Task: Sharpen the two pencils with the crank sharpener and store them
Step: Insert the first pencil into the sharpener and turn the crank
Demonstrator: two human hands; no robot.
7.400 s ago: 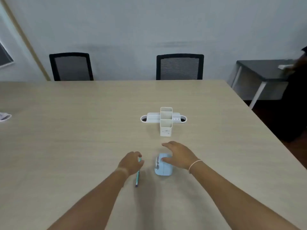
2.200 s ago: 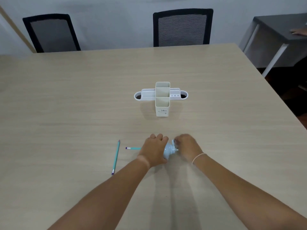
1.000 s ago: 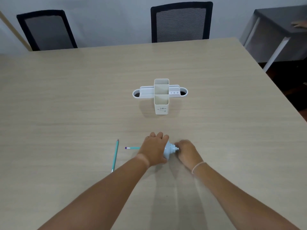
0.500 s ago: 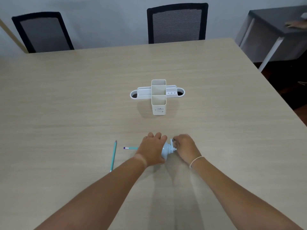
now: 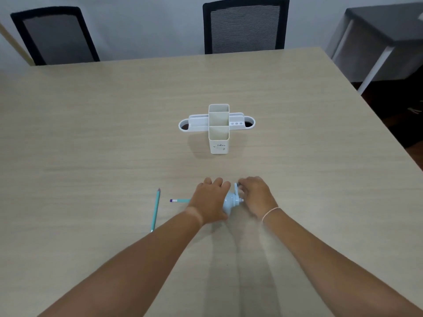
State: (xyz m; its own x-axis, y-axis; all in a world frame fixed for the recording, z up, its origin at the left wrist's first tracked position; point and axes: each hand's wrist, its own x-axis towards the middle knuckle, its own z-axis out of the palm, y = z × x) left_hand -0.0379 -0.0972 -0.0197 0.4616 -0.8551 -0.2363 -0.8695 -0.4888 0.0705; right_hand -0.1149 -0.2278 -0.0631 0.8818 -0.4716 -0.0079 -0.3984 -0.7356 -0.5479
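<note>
The blue sharpener (image 5: pixel 229 202) sits near the table's (image 5: pixel 91 133) front edge. The left hand (image 5: pixel 210 200) wraps over it. The right hand (image 5: pixel 255 194) pinches its crank (image 5: pixel 237 189). One pencil (image 5: pixel 179 200) sticks out left. Another pencil (image 5: pixel 155 210) lies beside. The white holder (image 5: pixel 218 128) stands farther back.

Sharpener body (image 5: pixel 229 203) under left hand (image 5: pixel 209 201)

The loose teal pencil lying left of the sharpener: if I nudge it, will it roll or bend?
The loose pencil looks slim and straight, so probably stiff and light. Lying flat on the smooth table, it may roll sideways if nudged across its length. Its tip points away, likely brittle.
</note>
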